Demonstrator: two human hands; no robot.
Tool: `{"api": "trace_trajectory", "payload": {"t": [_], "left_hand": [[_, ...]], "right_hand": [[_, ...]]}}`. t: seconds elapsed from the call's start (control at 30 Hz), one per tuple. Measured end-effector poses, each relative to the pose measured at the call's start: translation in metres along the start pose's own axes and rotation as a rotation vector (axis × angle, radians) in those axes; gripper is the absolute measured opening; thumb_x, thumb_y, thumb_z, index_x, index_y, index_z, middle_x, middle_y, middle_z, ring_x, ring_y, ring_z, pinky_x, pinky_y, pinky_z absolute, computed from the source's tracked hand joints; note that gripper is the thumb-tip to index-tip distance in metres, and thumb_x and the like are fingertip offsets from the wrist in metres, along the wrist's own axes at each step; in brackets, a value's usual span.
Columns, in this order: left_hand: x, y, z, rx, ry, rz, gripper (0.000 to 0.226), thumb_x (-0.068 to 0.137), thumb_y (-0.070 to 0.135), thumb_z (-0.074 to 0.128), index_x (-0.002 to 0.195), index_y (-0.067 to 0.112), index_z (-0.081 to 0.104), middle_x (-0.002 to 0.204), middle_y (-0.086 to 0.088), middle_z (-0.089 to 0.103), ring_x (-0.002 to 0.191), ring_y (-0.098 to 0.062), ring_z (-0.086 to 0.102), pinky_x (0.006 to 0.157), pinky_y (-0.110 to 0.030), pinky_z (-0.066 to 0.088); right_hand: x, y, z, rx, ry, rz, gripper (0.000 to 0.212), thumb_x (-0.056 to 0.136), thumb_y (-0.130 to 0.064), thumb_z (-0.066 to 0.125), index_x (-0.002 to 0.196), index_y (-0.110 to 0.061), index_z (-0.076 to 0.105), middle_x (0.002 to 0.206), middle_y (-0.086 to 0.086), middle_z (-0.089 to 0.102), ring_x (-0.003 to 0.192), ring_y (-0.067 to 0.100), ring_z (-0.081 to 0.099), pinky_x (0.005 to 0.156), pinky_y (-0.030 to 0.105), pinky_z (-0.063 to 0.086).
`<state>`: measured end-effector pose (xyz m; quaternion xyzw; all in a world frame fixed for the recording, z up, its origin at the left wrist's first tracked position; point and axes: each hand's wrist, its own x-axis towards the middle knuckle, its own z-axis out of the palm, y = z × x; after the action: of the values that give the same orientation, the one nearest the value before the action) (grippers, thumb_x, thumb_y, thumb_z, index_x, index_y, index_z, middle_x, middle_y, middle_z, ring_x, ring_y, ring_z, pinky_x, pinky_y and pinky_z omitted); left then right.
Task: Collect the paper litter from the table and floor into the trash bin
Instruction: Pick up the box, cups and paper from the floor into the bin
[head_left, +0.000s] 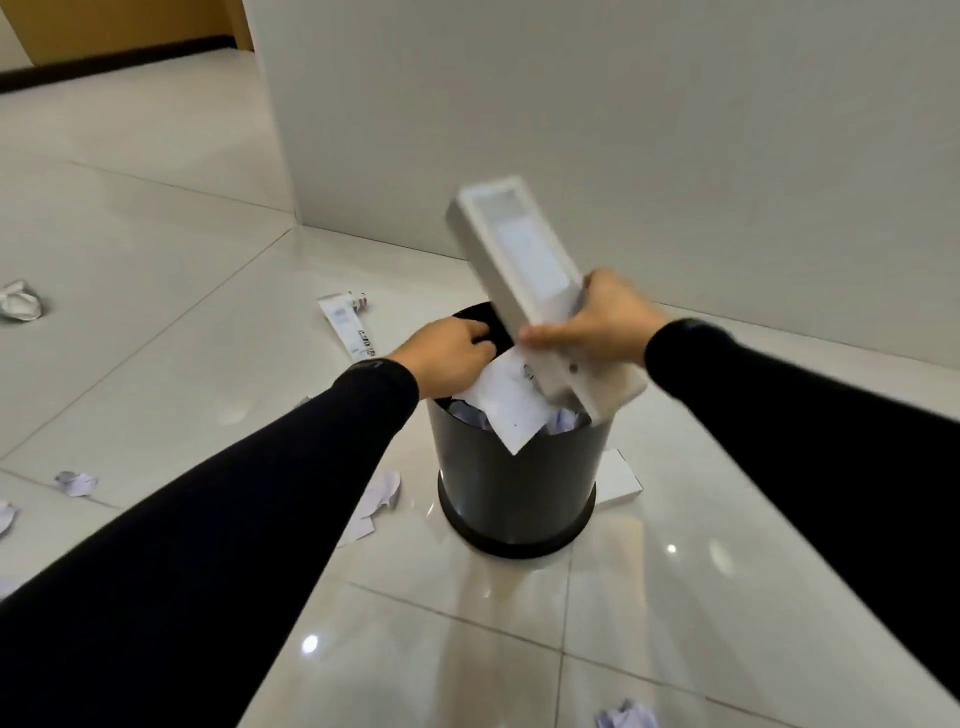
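Note:
A dark round trash bin (519, 488) stands on the tiled floor, stuffed with crumpled paper and a flat white sheet (511, 400) that pokes over its near rim. My right hand (597, 319) grips a long white cardboard box (519, 270), tilted with its lower end inside the bin. My left hand (449, 353) rests on the bin's left rim, its fingers curled over the edge and touching the sheet.
Paper litter lies around: a long printed white box (347, 325) behind the bin, torn sheets (376, 501) at its left foot, a flat white box (618, 478) at its right, crumpled balls at far left (21, 304), (77, 482) and near bottom (626, 716). A white wall stands behind.

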<state>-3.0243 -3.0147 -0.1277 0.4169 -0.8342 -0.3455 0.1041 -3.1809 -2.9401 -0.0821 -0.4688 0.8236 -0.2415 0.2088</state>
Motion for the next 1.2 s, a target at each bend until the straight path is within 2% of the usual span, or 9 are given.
{"api": "trace_trajectory", "payload": {"t": [0.1,0.2,0.3,0.4,0.57,0.73,0.9,1.03,1.2], "left_hand": [[-0.006,-0.009,-0.001,0.074,0.189,-0.007,0.027,0.09,0.017,0.039,0.095,0.008,0.064,0.098,-0.011,0.067,0.092,-0.031,0.059,0.073,-0.032,0.044],[-0.011,-0.015,-0.002,0.118,0.328,-0.015,0.023,0.088,0.021,0.041,0.09,0.012,0.062,0.089,-0.008,0.068,0.084,-0.028,0.059,0.068,-0.03,0.042],[-0.013,-0.009,0.003,0.161,0.253,0.04,0.023,0.088,0.021,0.044,0.092,0.015,0.065,0.095,-0.007,0.07,0.088,-0.027,0.061,0.073,-0.031,0.046],[-0.017,0.0,0.015,0.245,0.176,0.09,0.026,0.087,0.021,0.045,0.1,0.016,0.067,0.104,-0.006,0.07,0.096,-0.025,0.061,0.083,-0.034,0.049],[-0.018,-0.001,0.027,0.268,0.185,0.122,0.025,0.085,0.023,0.047,0.095,0.016,0.068,0.1,-0.009,0.071,0.092,-0.029,0.061,0.08,-0.033,0.049],[-0.017,0.007,0.041,0.266,0.209,0.111,0.029,0.087,0.024,0.046,0.109,0.017,0.065,0.11,-0.007,0.069,0.102,-0.027,0.06,0.08,-0.028,0.04],[-0.017,0.011,0.044,0.284,0.191,0.111,0.032,0.086,0.023,0.047,0.112,0.016,0.063,0.114,-0.01,0.068,0.106,-0.031,0.059,0.089,-0.035,0.046],[-0.016,0.016,0.048,0.241,0.205,0.108,0.035,0.086,0.023,0.045,0.115,0.015,0.063,0.118,-0.008,0.066,0.109,-0.028,0.058,0.089,-0.031,0.043],[-0.008,0.02,0.051,0.189,0.244,0.123,0.033,0.087,0.023,0.046,0.114,0.017,0.063,0.115,-0.005,0.067,0.107,-0.025,0.059,0.087,-0.03,0.043]], "right_hand": [[0.0,0.017,0.036,-0.242,-0.054,-0.021,0.073,0.064,-0.047,0.079,0.119,-0.009,0.048,0.115,0.009,0.057,0.092,0.024,0.056,0.07,0.029,0.043],[-0.002,0.019,0.047,-0.219,-0.033,-0.038,0.059,0.069,-0.04,0.078,0.114,-0.006,0.059,0.108,0.011,0.064,0.086,0.023,0.058,0.071,0.03,0.049],[-0.007,0.02,0.053,-0.478,-0.145,-0.063,0.049,0.075,-0.036,0.073,0.108,0.0,0.065,0.095,0.017,0.066,0.085,0.029,0.063,0.069,0.027,0.049],[-0.016,0.024,0.064,-0.551,-0.243,-0.062,0.04,0.081,-0.025,0.067,0.114,-0.003,0.063,0.11,0.017,0.067,0.099,0.031,0.063,0.082,0.031,0.051],[-0.019,0.041,0.022,-0.534,0.048,-0.111,0.021,0.083,-0.009,0.055,0.095,-0.007,0.073,0.095,0.015,0.072,0.087,0.031,0.067,0.079,0.034,0.056],[-0.029,0.047,0.019,-0.667,-0.013,-0.254,0.025,0.089,-0.022,0.053,0.096,-0.008,0.072,0.1,0.013,0.068,0.089,0.028,0.059,0.07,0.029,0.045],[-0.04,0.07,0.008,-0.481,0.106,-0.305,0.027,0.088,-0.033,0.053,0.102,-0.022,0.074,0.102,0.011,0.053,0.107,0.03,0.045,0.091,0.037,0.041],[-0.08,0.145,0.033,-0.218,0.351,-0.014,0.029,0.087,-0.028,0.054,0.109,-0.016,0.067,0.105,0.014,0.055,0.104,0.03,0.053,0.087,0.03,0.037],[-0.176,0.226,0.138,-0.267,-0.4,0.607,0.083,0.067,-0.063,0.065,0.136,-0.025,0.038,0.135,0.013,0.036,0.126,0.032,0.042,0.101,0.036,0.039]]}}
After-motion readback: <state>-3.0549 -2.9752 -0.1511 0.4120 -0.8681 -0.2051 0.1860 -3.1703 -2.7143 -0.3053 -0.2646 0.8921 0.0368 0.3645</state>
